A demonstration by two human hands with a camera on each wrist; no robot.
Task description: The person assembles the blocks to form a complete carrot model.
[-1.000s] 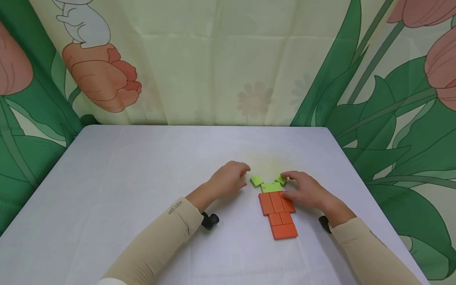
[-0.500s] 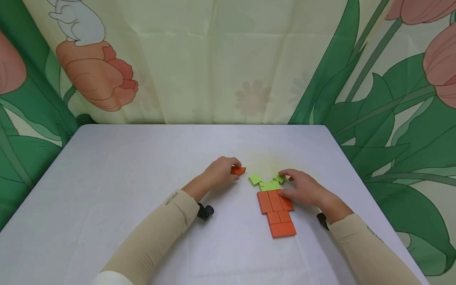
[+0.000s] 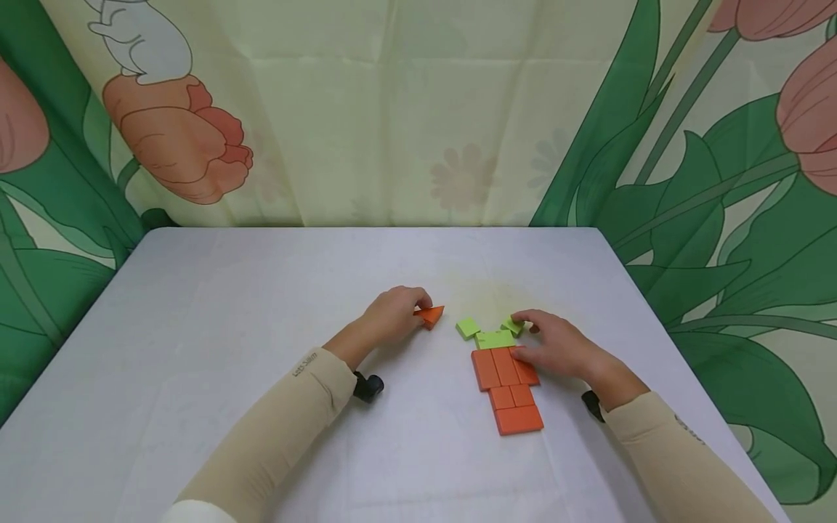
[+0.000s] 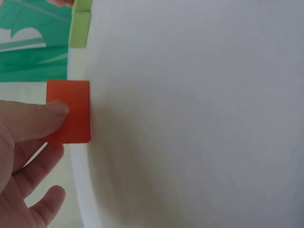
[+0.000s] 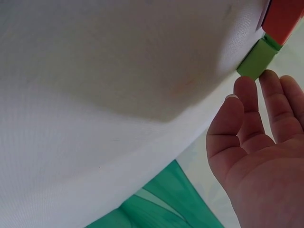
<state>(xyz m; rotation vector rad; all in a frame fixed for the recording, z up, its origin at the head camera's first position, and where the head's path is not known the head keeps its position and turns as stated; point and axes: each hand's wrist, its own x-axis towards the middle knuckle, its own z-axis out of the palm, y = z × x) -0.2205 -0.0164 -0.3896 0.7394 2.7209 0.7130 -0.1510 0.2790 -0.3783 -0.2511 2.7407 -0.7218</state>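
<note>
My left hand (image 3: 392, 317) pinches an orange triangular block (image 3: 431, 317) above the table, left of the laid blocks. In the left wrist view the thumb presses on a flat rectangular face of this orange block (image 4: 78, 114). My right hand (image 3: 561, 347) reaches in from the right, its fingertips at a small green block (image 3: 513, 326); the right wrist view has fingertips against the green block (image 5: 256, 59). Another small green block (image 3: 467, 329) lies tilted at the left, and a wider green block (image 3: 495, 340) sits between them. Below it, several orange-red rectangular blocks (image 3: 502, 369) form a stacked flat shape.
A white-covered table (image 3: 261, 305) extends around the blocks. Behind it hangs a cloth (image 3: 392, 116) printed with tulips, leaves and a white animal. A dark wrist camera (image 3: 369, 387) is worn at each cuff.
My left hand has moved slightly left and away from the green blocks, and the orange triangular block has turned into view in its fingers. The right hand stays at the green block.
</note>
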